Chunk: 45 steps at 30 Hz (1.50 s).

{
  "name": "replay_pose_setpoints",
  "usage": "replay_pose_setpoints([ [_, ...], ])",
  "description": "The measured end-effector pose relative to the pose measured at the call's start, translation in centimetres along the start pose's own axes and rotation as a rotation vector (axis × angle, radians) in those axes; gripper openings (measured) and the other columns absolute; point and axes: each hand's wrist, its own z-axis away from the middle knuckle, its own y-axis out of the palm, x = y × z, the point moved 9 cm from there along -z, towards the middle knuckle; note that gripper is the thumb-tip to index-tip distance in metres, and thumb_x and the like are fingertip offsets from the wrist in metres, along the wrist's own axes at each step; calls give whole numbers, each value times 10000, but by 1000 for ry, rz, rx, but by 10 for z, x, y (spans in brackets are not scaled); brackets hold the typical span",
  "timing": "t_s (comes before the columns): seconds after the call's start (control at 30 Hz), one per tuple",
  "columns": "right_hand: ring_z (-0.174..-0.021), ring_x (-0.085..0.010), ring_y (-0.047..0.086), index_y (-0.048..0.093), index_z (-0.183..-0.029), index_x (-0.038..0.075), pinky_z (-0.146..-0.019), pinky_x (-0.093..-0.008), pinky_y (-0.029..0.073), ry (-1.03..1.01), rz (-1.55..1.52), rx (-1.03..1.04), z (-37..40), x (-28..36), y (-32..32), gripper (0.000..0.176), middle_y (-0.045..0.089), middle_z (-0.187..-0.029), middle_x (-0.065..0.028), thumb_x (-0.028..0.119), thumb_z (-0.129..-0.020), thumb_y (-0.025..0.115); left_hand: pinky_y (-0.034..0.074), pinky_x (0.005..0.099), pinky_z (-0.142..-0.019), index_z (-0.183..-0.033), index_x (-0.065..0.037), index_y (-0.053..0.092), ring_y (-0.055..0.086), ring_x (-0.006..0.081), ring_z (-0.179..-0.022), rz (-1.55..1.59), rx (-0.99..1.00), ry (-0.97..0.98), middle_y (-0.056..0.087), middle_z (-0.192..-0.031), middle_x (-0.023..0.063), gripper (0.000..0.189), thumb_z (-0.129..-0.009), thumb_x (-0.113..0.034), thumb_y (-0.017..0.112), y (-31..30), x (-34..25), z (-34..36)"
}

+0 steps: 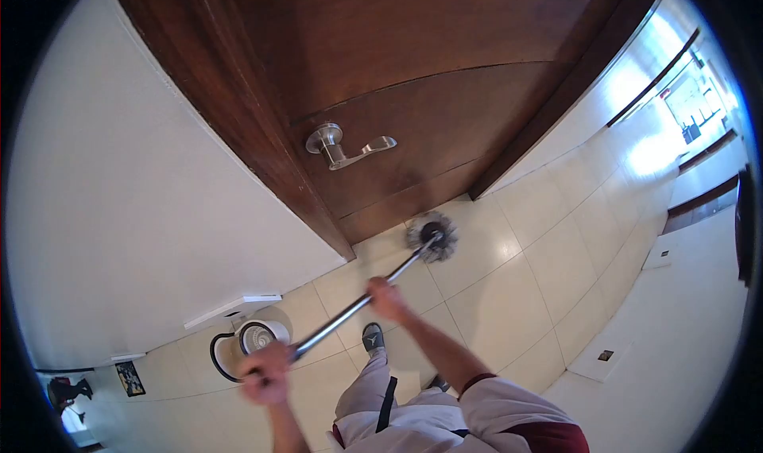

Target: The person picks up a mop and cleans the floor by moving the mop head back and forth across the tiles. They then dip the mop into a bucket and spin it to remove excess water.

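Observation:
A spin mop (342, 316) with a shiny metal handle slants across the view, held in both fists. My left hand (266, 373) is wrapped round the dark grip at its upper end and is slightly blurred. Farther down the pole, my right hand (387, 298) is closed round the metal. The round grey mop head (433, 237) rests on the tiled floor (509, 294) just in front of the brown wooden door (429, 127). Behind my left hand stands a white mop bucket (274, 330) with a spin basket and a dark curved handle, partly covered by that hand.
The door is shut, with a metal lever handle (350, 147). A white wall (143, 199) runs along the left. To the right a corridor stretches toward a bright window (691, 99). My sandalled foot (373, 338) stands below the pole.

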Motion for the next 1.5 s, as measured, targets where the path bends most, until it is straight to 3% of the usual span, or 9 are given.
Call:
replay_pose_setpoints([
  [0.1, -1036, -360, 520, 542, -995, 98, -776, -523, 454, 354, 30, -178, 13, -148, -44, 249, 550, -1061, -115, 53, -753, 578, 439, 472, -882, -721, 13, 583, 564, 293, -761, 7, 139, -202, 591, -724, 140, 293, -782, -266, 516, 67, 106, 18],
  [0.17, -1188, -400, 420, 552, -1063, 133, -860, -665, 412, 573, 366, -123, 11, -125, -103, 277, 520, -1158, -130, 95, -789, 564, 379, 497, -1003, -727, 27, 593, 581, 304, -816, -61, 158, -385, 611, -759, 149, 238, -767, -199, 530, 92, 128, 25],
  [0.3, -1291, -430, 351, 550, -1148, 110, -880, -688, 404, 345, 410, 359, 0, -132, 35, 364, 487, -1291, -148, 242, -813, 598, 470, 508, -913, -734, 39, 566, 615, 314, -761, -320, 176, -189, 613, -769, 149, 180, -813, -114, 512, 11, 71, 40],
  [0.47, -886, -355, 609, 646, -775, 7, -791, -450, 512, -69, -10, 450, 3, 142, 102, 238, 626, -861, -207, 236, -709, 645, 472, 513, -834, -612, -38, 483, 524, 246, -653, -469, -207, -258, 533, -652, 117, 324, -854, -250, 452, -84, -124, 32],
  [0.6, -926, -373, 599, 587, -898, 26, -794, -484, 508, -194, -272, 481, 30, 238, 117, 281, 615, -915, -194, 222, -713, 666, 406, 345, -716, -586, -106, 387, 416, 166, -542, -253, -252, -34, 389, -517, 38, 405, -901, -359, 399, -92, -196, 37],
  [0.77, -958, -354, 595, 631, -937, 72, -747, -520, 508, -69, -216, 435, 35, 153, 73, 273, 631, -962, -153, 238, -721, 644, 428, 376, -637, -601, -97, 421, 407, 175, -502, -112, -187, 39, 420, -517, 48, 371, -865, -358, 408, -68, -137, 38],
  [1.03, -962, -385, 543, 617, -848, 31, -860, -459, 467, 311, -333, -262, 85, -49, -117, 199, 598, -889, -201, 184, -730, 662, 382, 381, -623, -606, -108, 400, 390, 182, -495, -30, 118, -173, 394, -483, 43, 438, -857, -466, 394, 188, 7, 8],
  [1.27, -859, -351, 541, 581, -858, 20, -751, -412, 437, 646, -177, -756, 412, -112, -212, 279, 580, -853, -144, 56, -617, 717, 470, 422, -542, -602, -30, 520, 538, 285, -487, 193, 908, -472, 525, -526, 126, 445, -851, -393, 462, 417, 72, 138],
  [1.5, -768, -345, 547, 560, -750, 24, -684, -421, 427, 992, 8, -803, 611, -175, -162, 145, 561, -749, -158, 36, -693, 693, 449, 288, -650, -727, 10, 540, 504, 153, -632, 384, 1199, -958, 541, -715, 63, 159, -804, -128, 532, 393, 161, 328],
])
